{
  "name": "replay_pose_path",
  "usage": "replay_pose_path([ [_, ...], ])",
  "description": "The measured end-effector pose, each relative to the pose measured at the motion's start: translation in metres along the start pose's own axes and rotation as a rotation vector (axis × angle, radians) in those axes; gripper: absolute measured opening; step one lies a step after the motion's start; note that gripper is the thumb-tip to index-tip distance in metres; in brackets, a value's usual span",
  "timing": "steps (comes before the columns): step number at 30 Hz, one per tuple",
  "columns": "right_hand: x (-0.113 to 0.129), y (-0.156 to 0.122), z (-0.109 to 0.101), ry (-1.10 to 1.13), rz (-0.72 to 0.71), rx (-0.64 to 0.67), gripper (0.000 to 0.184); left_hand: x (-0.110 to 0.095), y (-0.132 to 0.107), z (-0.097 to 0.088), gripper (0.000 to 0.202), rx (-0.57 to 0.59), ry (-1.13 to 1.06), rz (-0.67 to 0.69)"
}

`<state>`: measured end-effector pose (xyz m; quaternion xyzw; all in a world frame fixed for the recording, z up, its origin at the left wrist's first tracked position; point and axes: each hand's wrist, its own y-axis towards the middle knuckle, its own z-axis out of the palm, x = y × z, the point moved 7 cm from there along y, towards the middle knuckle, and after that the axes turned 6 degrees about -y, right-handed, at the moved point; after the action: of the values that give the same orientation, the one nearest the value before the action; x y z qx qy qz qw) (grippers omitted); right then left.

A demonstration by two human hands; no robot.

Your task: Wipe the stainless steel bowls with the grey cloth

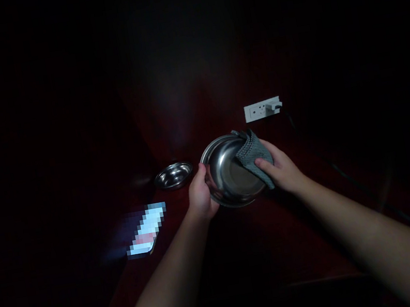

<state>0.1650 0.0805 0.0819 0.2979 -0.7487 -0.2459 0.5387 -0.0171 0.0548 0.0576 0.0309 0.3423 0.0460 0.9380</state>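
A shiny metal bowl (232, 175) is held up over the dark red table, its inside turned toward me. My left hand (201, 196) grips its left rim, thumb on the near side and the other fingers hidden behind. My right hand (275, 165) is closed on a grey-green cloth (254, 155), which is folded over the bowl's right rim and touches it. The fingers under the cloth are partly hidden. A second metal bowl (173, 175), smaller in view, sits upright on the table to the left of my left hand.
A lit, pixelated phone-like slab (149, 231) lies at the left of the table (275, 246). On the wall behind is a white power socket (256, 111) with a plug (274, 106) in it. A thin cable (355, 186) runs along the right. The surroundings are very dark.
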Motion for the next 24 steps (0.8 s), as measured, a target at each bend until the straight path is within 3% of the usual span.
replay_pose_path([
  [4,0.007,0.0,-0.003,-0.116,-0.048,-0.034,0.054,0.001,0.0,-0.002,0.029,-0.047,0.015,0.04],
  [12,0.016,-0.002,-0.006,-0.246,-0.119,-0.079,0.053,-0.002,0.0,-0.005,0.027,-0.076,0.088,0.177],
  [24,0.012,-0.004,-0.009,-0.255,-0.113,-0.116,0.05,0.002,-0.001,-0.003,0.03,-0.076,0.088,0.15],
])
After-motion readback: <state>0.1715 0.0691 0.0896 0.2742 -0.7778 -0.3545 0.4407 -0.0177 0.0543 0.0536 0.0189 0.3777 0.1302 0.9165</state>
